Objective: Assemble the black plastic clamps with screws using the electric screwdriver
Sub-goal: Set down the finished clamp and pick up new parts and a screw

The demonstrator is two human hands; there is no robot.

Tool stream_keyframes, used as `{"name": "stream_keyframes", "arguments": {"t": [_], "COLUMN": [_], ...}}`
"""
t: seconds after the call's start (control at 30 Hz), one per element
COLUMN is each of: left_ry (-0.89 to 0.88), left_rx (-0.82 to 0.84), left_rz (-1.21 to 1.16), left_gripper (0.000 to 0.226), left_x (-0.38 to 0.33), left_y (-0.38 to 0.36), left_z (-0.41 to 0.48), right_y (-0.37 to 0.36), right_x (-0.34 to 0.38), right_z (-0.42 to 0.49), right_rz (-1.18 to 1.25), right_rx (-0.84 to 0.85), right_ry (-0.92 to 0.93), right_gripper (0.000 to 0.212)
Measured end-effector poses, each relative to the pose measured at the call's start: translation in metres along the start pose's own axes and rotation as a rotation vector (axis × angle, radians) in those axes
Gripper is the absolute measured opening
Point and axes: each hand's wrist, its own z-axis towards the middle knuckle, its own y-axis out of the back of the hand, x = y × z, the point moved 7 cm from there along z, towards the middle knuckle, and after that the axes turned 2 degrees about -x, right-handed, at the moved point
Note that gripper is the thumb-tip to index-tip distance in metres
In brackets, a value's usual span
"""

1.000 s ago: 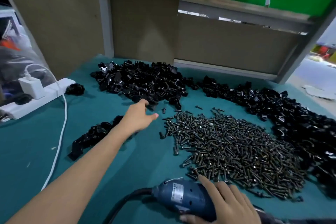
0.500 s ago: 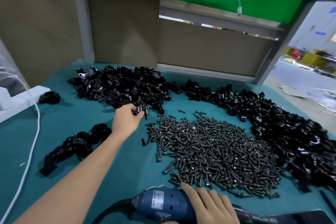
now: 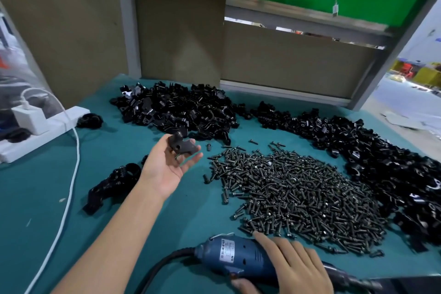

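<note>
Pinching an angular black clamp [image 3: 182, 146] is the left hand [image 3: 170, 168]; right hand [image 3: 294, 267] grips the smooth blue screwdriver [image 3: 235, 253].

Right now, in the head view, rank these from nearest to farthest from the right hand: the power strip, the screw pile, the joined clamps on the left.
1. The screw pile: just beyond the right hand, reaching its fingertips.
2. The joined clamps: off to the left, past the left forearm.
3. The power strip: at the far left edge.

One screwdriver [image 3: 238, 258]; one screw heap [image 3: 298, 193]; two clamp heaps [image 3: 176, 110].
</note>
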Motion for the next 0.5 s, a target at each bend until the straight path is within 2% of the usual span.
{"name": "stream_keyframes", "arguments": {"t": [0.1, 0.2, 0.23, 0.27, 0.3, 0.4, 0.5], "left_ry": [0.072, 0.16, 0.177, 0.191, 0.201, 0.203, 0.209], "left_rx": [-0.019, -0.046, -0.038, -0.023, -0.005, 0.046, 0.085], "left_rz": [-0.046, 0.097, 0.155, 0.211, 0.259, 0.347, 0.358], "left_gripper": [0.016, 0.036, 0.042, 0.046, 0.045, 0.029, 0.019], "left_x": [0.004, 0.013, 0.015, 0.017, 0.019, 0.025, 0.035], "left_y": [0.004, 0.009, 0.009, 0.008, 0.008, 0.005, 0.001], "left_z": [-0.004, -0.003, -0.004, -0.003, -0.004, -0.006, -0.01], "right_y": [0.009, 0.02, 0.023, 0.027, 0.029, 0.024, 0.01], "right_x": [0.004, 0.006, 0.005, 0.0, -0.009, -0.039, -0.104], "right_z": [0.002, 0.009, 0.012, 0.017, 0.022, 0.046, 0.085], "right_rz": [0.058, 0.12, 0.206, 0.312, 0.383, 0.423, 0.427], "right_rx": [0.049, 0.109, 0.111, 0.056, 0.023, 0.045, 0.013], "right_ry": [0.056, 0.078, 0.066, 0.021, -0.052, -0.075, -0.295], "right_gripper": [0.07, 0.06, 0.047, 0.031, 0.028, 0.031, 0.026]}}
